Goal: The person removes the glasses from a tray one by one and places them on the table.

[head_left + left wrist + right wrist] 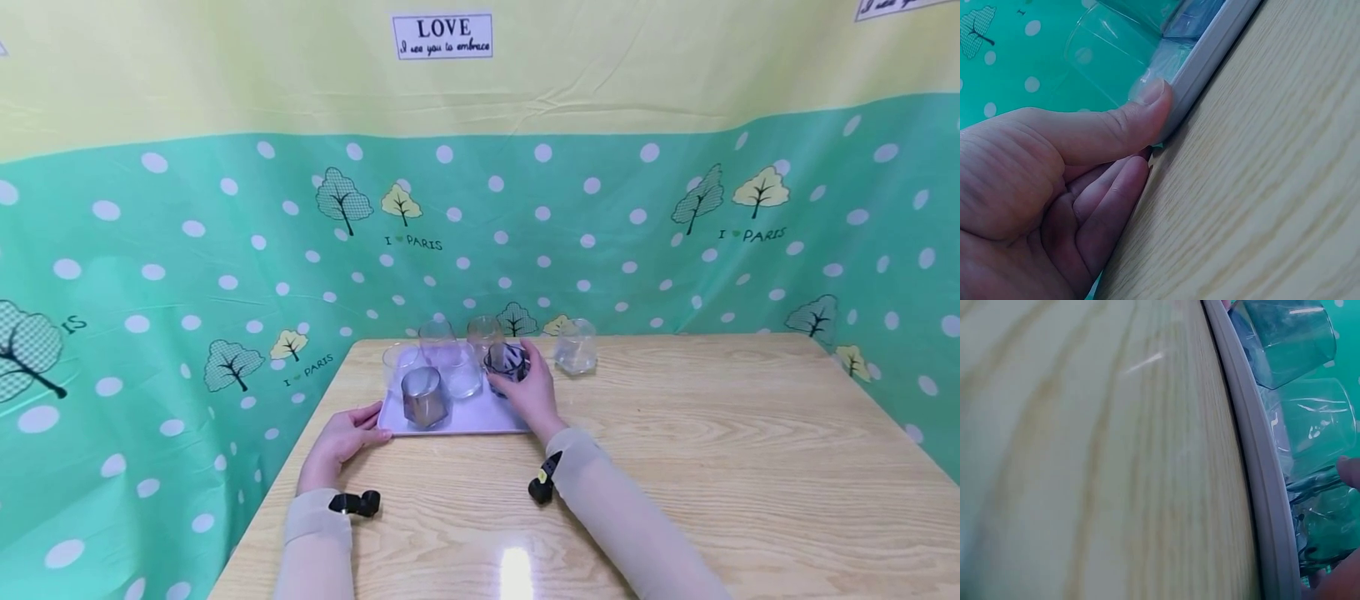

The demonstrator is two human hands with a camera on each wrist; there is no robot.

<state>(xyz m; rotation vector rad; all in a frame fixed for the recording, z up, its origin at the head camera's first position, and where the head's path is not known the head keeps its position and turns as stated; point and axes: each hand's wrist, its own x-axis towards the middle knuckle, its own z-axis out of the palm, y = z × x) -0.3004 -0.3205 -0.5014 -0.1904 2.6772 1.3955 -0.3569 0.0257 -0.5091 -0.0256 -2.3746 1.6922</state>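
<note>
A pale tray (480, 421) lies on the table with several glasses on it. At its front left corner, my left hand (341, 437) grips the edge, the thumb on the rim (1175, 106) and the other fingers low at the side. My right hand (538, 396) holds a dark, patterned glass (507, 358) at the tray's right end, thumb and fingers around it. A smoky grey glass (425, 397) stands near the tray's front left. Behind it are clear glasses, one in the middle (463, 382) and a faintly brown one (486, 332) at the back.
Off the tray, a clear glass (576, 348) stands on the wooden table (735, 450) to the right of my right hand. A green dotted curtain (600, 208) hangs behind the table and down its left side.
</note>
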